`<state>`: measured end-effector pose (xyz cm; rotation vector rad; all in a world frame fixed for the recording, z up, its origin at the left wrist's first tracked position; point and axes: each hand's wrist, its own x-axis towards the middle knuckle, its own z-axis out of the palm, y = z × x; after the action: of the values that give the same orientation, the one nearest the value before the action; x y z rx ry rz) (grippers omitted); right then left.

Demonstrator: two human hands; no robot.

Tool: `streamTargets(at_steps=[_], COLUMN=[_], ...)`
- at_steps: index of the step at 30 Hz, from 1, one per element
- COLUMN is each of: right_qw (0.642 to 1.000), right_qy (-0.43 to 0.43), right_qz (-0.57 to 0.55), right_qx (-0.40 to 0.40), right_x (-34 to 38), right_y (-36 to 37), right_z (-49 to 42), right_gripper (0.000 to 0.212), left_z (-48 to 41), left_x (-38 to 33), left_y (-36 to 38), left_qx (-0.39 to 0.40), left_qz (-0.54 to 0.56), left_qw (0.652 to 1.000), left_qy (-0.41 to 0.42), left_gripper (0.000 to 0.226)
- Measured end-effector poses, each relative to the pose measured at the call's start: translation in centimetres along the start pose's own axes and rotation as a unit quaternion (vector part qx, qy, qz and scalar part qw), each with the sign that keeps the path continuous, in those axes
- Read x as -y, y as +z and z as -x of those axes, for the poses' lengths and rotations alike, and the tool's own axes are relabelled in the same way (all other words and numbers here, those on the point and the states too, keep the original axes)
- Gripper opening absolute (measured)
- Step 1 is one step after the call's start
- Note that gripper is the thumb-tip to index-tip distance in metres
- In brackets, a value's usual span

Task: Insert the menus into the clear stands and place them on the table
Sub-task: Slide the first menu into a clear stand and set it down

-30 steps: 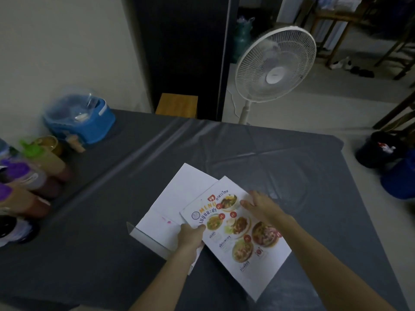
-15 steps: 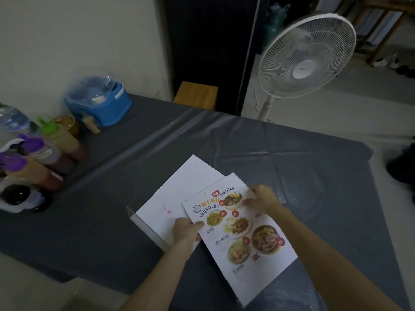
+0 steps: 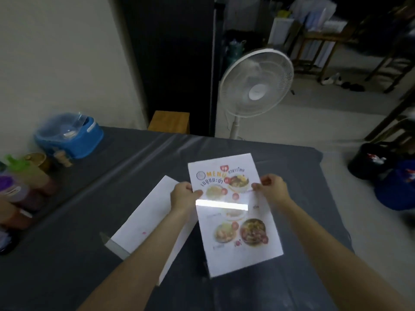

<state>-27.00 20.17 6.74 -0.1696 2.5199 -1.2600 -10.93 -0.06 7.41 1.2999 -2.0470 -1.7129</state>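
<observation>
On the grey-covered table (image 3: 89, 254), near edge: one printed menu (image 3: 233, 221), colour, food pictures, raised off the cloth and tilted toward the camera; left hand (image 3: 183, 195) pinched on its left edge, right hand (image 3: 272, 190) pinched on its right edge, both near the top; a bright glare band crosses the sheet, so it may already sit in a clear sleeve, though this cannot be told. Beside it, under the left forearm: one white folded sheet or stand (image 3: 143, 223), lying flat. Progress, as judged: early; no stand upright on the table; insertion and placing remain.
</observation>
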Motion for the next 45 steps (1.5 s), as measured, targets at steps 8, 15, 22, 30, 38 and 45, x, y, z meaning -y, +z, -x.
streamTargets(at_steps=[8, 15, 22, 30, 38, 45], right_qw=[0.987, 0.974, 0.97, 0.973, 0.975, 0.971], right_qy=[-0.026, -0.056, -0.05, -0.064, -0.054, -0.046], right_qz=[-0.131, -0.189, -0.213, -0.205, -0.199, -0.211], right_qx=[-0.092, -0.11, -0.104, -0.089, -0.087, -0.101], right_x=[-0.3, -0.9, -2.6, -2.7, -3.0, -3.0], right_y=[-6.5, -6.8, -5.5, -5.1, -4.8, -4.3], right_z=[0.1, 0.7, 1.2, 1.4, 1.7, 1.8], right_gripper=[0.02, 0.012, 0.016, 0.012, 0.015, 0.013], left_z=[0.7, -0.7, -1.0, -0.3, -0.1, 0.0], left_x=[-7.8, -7.3, -5.1, -3.4, -3.0, -2.9], left_y=[3.5, 4.7, 4.9, 4.6, 4.6, 4.8], left_qx=[0.01, 0.011, 0.013, 0.005, 0.0, -0.007], left_qz=[-0.065, -0.043, -0.046, -0.031, -0.055, -0.051], left_qw=[0.977, 0.965, 0.966, 0.964, 0.958, 0.959], left_qy=[0.202, 0.259, 0.253, 0.263, 0.281, 0.278], left_gripper=[0.014, 0.011, 0.013, 0.011, 0.012, 0.014])
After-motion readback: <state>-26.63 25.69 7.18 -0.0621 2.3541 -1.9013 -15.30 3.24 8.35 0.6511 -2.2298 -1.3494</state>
